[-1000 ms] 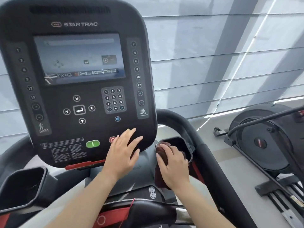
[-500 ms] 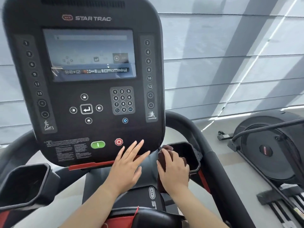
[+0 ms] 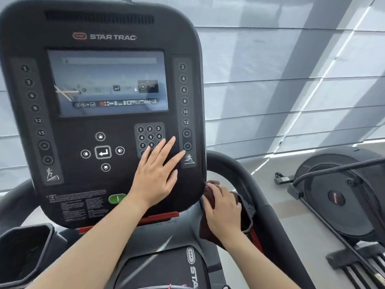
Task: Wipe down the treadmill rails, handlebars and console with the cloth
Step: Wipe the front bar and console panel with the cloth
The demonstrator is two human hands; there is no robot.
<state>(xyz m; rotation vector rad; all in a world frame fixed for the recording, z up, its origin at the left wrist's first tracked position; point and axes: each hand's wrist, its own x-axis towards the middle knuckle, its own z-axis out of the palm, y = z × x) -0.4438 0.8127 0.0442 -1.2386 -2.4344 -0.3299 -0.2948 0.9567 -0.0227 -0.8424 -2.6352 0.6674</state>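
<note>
Grey gym floor and pale blinds surround a black treadmill. Nearest, the right hand [image 3: 224, 213] clutches a dark red cloth [image 3: 207, 222] against the console [image 3: 100, 113]'s lower right corner, beside the right cup holder [image 3: 248, 209]. Farther left, the left hand [image 3: 155, 174], flat and empty, has slid up from the stop button to the keypad [image 3: 149, 132], seemingly bracing the console while its edge is wiped.

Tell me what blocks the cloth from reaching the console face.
The left hand lies flat on the console, covering its lower right keypad area. The cloth, under the right hand, sits at the console's lower right edge; nothing else intervenes.
</note>
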